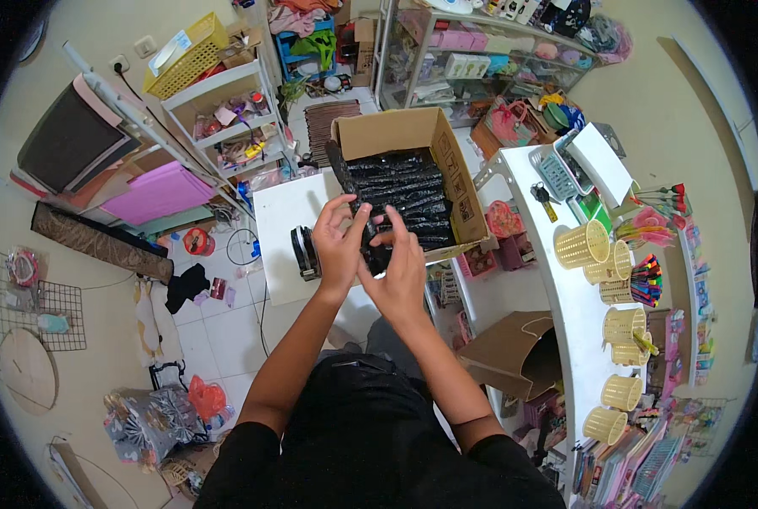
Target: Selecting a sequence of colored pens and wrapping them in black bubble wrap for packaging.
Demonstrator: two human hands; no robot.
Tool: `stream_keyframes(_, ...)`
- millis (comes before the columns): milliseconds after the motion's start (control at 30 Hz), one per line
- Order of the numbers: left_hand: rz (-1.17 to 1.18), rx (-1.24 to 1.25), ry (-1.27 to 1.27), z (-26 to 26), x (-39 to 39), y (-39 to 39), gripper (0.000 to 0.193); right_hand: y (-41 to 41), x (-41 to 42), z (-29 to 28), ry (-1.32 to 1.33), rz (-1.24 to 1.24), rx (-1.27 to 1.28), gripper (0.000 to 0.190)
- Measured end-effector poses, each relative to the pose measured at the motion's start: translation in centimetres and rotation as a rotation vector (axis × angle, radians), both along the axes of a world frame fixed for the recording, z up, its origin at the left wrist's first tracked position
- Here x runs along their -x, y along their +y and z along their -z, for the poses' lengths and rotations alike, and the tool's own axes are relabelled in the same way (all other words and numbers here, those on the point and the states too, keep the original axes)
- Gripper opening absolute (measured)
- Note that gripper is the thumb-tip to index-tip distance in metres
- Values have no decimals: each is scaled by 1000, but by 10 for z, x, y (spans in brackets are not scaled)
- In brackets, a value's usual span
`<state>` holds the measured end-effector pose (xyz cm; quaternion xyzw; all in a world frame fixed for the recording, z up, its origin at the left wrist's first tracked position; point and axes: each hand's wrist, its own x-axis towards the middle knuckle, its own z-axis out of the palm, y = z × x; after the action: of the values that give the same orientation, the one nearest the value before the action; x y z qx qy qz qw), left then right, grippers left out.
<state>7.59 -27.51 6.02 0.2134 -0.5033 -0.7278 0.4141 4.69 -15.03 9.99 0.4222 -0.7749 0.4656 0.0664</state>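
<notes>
An open cardboard box (388, 132) stands before me on a white table (277, 210). Rows of glossy black plastic-wrapped packets (404, 191) fill it. A long black packet (340, 167) slants along the box's left side, down to between my hands. My left hand (339, 245) has its thumb and fingers about this packet. My right hand (399, 270) is at its lower end, fingers curved and spread; whether they grip it is hidden. Left of my hands, a black tape dispenser or similar device (305, 253) rests on the table.
A white counter (531, 191) along the right bears yellow plastic baskets (581, 244), markers (646, 280) and a blue-grey basket (554, 168). Below it is a brown paper bag (512, 353). A white shelf rack (226, 121) is at the left; a glass display case (468, 63) stands behind the box.
</notes>
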Motion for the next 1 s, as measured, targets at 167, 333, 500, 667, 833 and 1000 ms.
stream_keyframes(167, 29, -39, -9, -1, 22, 0, 33, -14, 17, 8, -26, 115, 4, 98)
stream_keyframes(333, 80, -92, -115, 6, 32, -9, 34, -24, 35, 12, -260, 113, 156, 96)
stream_keyframes(500, 174, -247, -19, 20, 40, -26, 42, -25, 61, 7, -291, 30, 190, 98)
stream_keyframes(667, 306, -60, 66, 29, 50, -35, 55, -23, 82, 5, -477, -9, 206, 99)
stream_keyframes(833, 296, -65, -3, 23, 66, -37, 55, -20, 111, 2, -640, -73, 200, 97)
stream_keyframes(1000, 332, -30, -63, 25, 76, -44, 53, -3, 143, -5, -625, -195, 155, 85)
